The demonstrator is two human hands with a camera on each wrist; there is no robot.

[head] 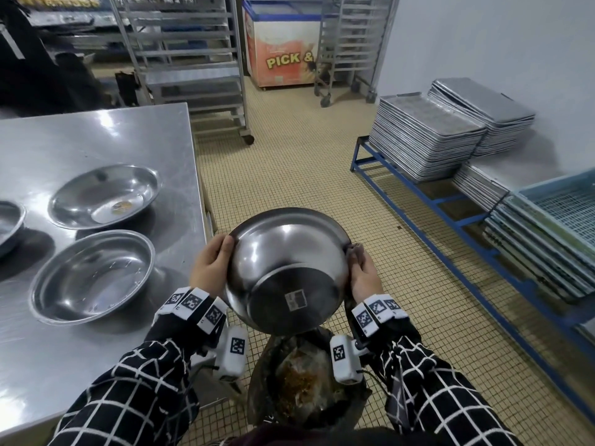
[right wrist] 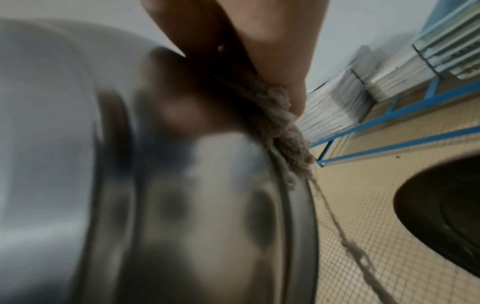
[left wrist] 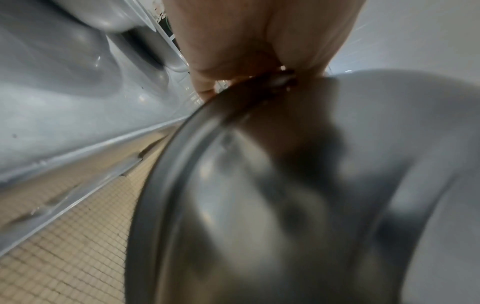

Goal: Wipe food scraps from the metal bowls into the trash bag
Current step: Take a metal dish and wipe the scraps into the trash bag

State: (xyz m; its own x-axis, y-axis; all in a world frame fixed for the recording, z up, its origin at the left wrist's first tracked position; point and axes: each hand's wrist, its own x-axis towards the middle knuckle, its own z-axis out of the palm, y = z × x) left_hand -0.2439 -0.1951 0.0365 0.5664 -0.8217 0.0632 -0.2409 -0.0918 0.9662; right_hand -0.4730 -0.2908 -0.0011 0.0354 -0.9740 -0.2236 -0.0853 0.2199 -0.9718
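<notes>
Over on the left, a steel table (head: 96,365) is seen carrying three metal bowls: one cut off at the frame edge (head: 8,225), a far bowl (head: 104,196) with a yellowish scrap lying in its bottom, and a near bowl (head: 91,276) with only faint specks inside. Just off the table's edge, the tilted bowl (head: 286,272) is held up in the air, its underside turned toward the camera, a worn label shown on its base. Its left rim is gripped by the left hand (head: 211,262), thumb curled over the edge. Directly below, the dark trash bag (head: 309,387) is open, brown food scraps piled inside. On the bowl's right rim, the right hand (head: 365,275) is closed around the edge, and a frayed grey rag (right wrist: 283,131) is pinched against the metal, a loose thread trailing down. Further right, stacked baking trays (head: 428,146) are seen on a blue rack (head: 450,201).
</notes>
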